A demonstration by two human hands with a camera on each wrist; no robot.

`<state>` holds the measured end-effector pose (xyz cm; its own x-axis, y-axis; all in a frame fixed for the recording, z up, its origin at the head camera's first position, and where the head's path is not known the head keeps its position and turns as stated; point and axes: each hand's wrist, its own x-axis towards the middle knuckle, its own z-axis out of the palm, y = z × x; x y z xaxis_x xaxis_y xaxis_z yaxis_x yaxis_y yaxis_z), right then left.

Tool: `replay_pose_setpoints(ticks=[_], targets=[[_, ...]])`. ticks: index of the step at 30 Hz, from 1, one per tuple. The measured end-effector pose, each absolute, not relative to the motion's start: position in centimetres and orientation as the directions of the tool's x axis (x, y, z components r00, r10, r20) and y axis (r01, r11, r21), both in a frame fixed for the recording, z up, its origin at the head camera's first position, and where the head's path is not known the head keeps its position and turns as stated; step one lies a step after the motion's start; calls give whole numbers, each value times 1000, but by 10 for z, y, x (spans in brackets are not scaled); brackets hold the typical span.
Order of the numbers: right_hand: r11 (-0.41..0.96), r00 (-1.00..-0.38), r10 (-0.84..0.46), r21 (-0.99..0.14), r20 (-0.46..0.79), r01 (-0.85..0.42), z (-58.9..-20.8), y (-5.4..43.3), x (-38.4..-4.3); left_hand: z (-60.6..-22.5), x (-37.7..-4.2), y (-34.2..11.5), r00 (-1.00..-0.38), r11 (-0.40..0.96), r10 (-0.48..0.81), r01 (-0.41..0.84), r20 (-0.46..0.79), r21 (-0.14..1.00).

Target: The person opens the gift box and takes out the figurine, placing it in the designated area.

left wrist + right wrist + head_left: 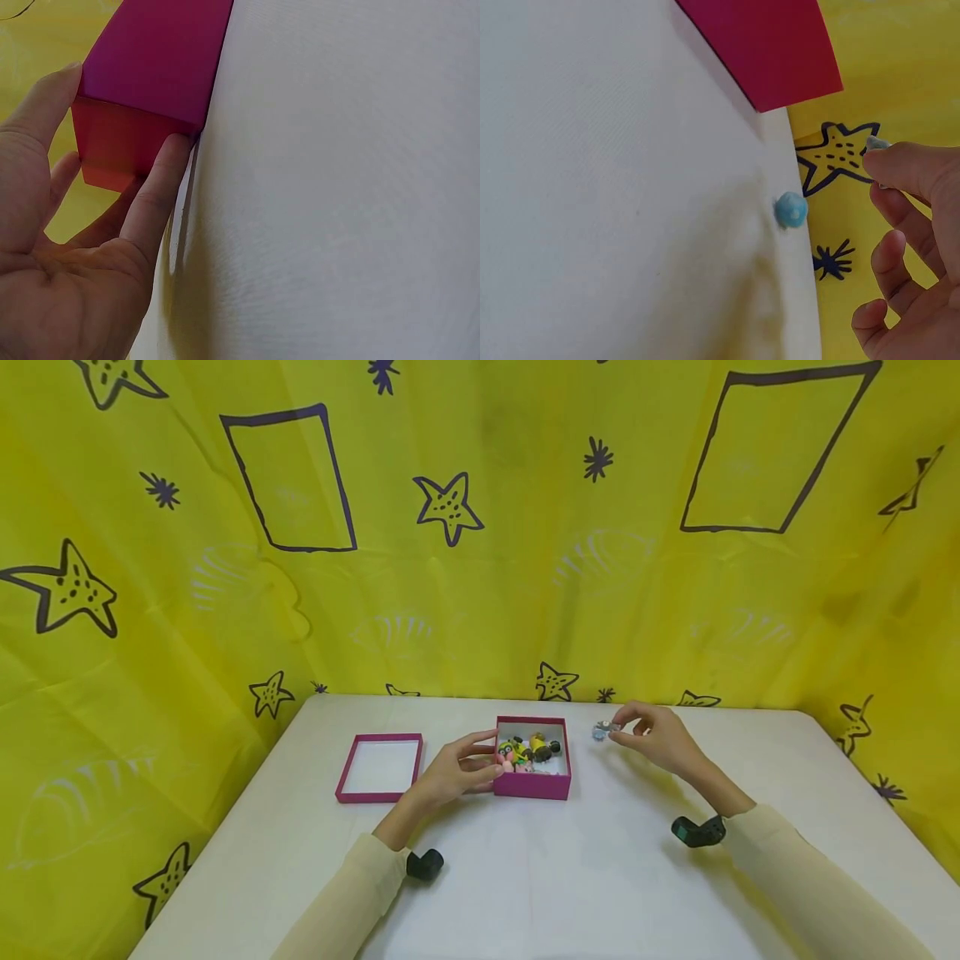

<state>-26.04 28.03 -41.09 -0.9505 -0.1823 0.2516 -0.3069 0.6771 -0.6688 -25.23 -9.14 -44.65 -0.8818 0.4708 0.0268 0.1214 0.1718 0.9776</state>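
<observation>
With the right hand (660, 742), pinched a small grey piece (875, 142) near a blue ball (790, 210), right of the pink box (531, 786) of toys (522, 755) on the worktop (540, 877), and with the left hand (452, 770) gripped that box's left side, near a pink-rimmed lid (379, 766).

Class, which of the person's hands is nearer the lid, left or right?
Left. The left hand is just right of the lid, touching the box; the right hand is farther off, beyond the box's right side.

txt: none legible | nos.: none | brands: none | signs: none
</observation>
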Motion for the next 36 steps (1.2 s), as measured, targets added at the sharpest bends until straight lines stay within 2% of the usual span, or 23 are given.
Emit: replay_pose_setpoints(ticks=[10,20,36], targets=[[676,-964,-94,-694,251,-247,-429,291,-264,-445,-252,-91,-877,150,479,128,41,980],[668,-984,-23,-729,178,-148,-442,290,-272,-446,-252,-92,-883,168,468,122,30,978],[701,-978,-3,-696,210,-152,-454,284,-282,-448,-253,-92,-882,164,470,125,34,978]])
